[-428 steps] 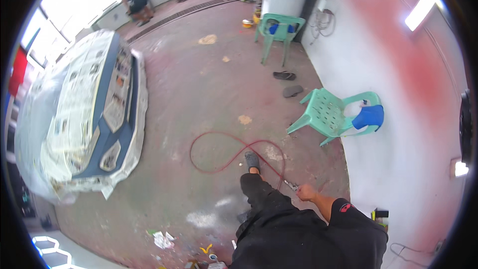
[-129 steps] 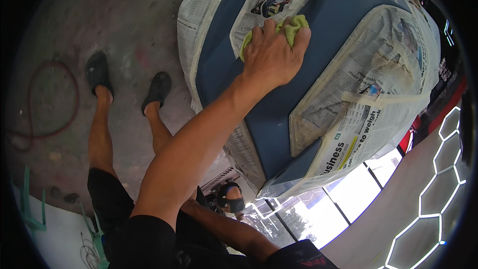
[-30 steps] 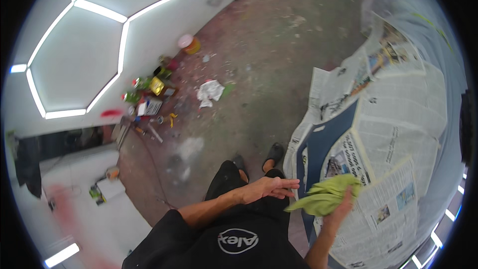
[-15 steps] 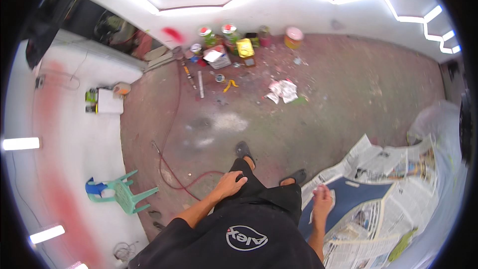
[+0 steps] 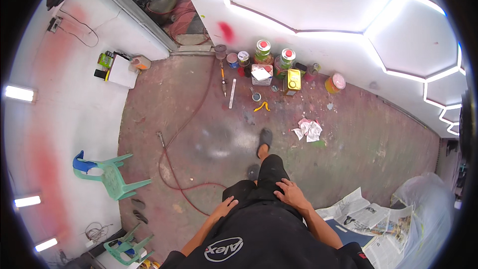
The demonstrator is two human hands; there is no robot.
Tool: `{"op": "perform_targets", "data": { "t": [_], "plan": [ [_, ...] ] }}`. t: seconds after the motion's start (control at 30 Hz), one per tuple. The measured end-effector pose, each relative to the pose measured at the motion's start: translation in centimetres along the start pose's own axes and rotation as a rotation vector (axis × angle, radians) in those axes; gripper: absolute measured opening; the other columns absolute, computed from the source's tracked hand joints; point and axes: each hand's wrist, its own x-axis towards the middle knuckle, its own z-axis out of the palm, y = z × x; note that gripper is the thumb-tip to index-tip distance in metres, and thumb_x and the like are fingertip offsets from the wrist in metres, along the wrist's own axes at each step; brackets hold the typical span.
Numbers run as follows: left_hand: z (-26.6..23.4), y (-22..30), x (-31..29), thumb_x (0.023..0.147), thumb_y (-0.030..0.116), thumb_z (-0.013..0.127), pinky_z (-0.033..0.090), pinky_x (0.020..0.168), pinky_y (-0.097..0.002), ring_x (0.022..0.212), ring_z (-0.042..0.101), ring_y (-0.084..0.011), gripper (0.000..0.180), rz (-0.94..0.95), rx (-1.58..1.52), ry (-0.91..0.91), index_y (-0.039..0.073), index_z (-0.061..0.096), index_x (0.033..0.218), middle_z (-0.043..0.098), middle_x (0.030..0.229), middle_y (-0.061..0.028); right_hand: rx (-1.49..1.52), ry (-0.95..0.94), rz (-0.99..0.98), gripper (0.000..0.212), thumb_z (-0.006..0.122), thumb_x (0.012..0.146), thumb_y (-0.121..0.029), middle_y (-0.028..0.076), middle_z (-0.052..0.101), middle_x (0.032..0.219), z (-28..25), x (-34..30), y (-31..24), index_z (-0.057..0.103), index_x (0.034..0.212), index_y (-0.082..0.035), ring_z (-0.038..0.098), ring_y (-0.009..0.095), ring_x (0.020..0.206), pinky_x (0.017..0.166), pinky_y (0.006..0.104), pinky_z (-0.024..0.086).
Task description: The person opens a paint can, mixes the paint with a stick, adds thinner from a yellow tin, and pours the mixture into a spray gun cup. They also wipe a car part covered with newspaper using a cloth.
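left hand (image 5: 226,205): I read it as empty, fingers loosely spread, resting flat on the left thigh of the black shorts (image 5: 259,189); nothing gripped

right hand (image 5: 291,194): also empty, palm down on the right thigh, fingers splayed; both hands sit on the legs as if idle while the body walks

foot (image 5: 265,139): ahead of both hands, one sandal forward on the red-stained floor (image 5: 368,139), mid-stride by my judgement

air hose (image 5: 179,169): left of the left hand, looped loose on the floor, lying where it fell

newspaper-masked panel (image 5: 368,219): just right of the right hand, paper taped over blue surface, presumably to shield it from spray

paint cans (image 5: 274,62): far ahead of the hands, grouped against the wall, out of the walkway

green chair (image 5: 112,177): well left of the left hand, upright

crumpled rag (image 5: 308,129): ahead-right of the right hand, on the floor
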Motion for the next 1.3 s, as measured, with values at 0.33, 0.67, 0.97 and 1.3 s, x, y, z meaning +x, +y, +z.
{"op": "perform_targets", "data": {
  "t": [0.33,0.67,0.97,1.3],
  "plan": [
    [-11.0,9.3,3.0,0.107,0.046,0.066,0.049,0.115,-0.0454,0.137,0.064,-0.0413,0.058,-0.092,0.091,0.221,-0.002,0.070,0.141,0.069,0.144,-0.0270,-0.198,-0.048,-0.225,0.045,0.069,0.102,-0.042,0.015,0.066,0.148,-6.4,18.4,-4.6,0.076,0.137,-0.014,0.056,0.038,0.144,0.116,0.0584,0.043],
    [-21.8,8.4,-1.2,0.110,0.034,0.064,0.055,0.071,-0.0431,0.079,0.073,-0.0228,0.033,-0.393,-0.162,-0.127,0.004,0.076,0.109,0.078,0.087,-0.0104,0.065,-0.380,-0.108,0.022,0.060,0.103,-0.018,0.018,0.078,0.105,-8.2,26.4,-8.2,0.073,0.116,-0.006,0.076,0.042,0.099,0.087,0.0494,0.059],
    [-30.4,15.2,9.2,0.111,0.053,0.063,0.050,0.053,-0.0318,0.057,0.060,-0.0107,0.049,-0.623,-0.017,-0.506,0.007,0.073,0.095,0.062,0.069,0.0003,1.031,-0.772,0.015,0.033,0.058,0.115,-0.032,0.008,0.072,0.100,-8.9,28.6,-13.2,0.070,0.125,-0.002,0.064,0.014,0.095,0.090,0.0325,0.052],
    [-36.5,16.8,61.8,0.104,0.059,0.066,0.046,0.120,-0.0462,0.144,0.060,-0.0420,0.091,0.032,-0.055,0.471,-0.006,0.043,0.164,0.061,0.154,-0.0314,0.778,-0.233,0.175,0.029,0.068,0.110,-0.024,0.013,0.076,0.102,-4.7,49.4,-12.6,0.072,0.131,-0.005,0.074,0.025,0.090,0.085,0.0361,0.058]
  ]
}}
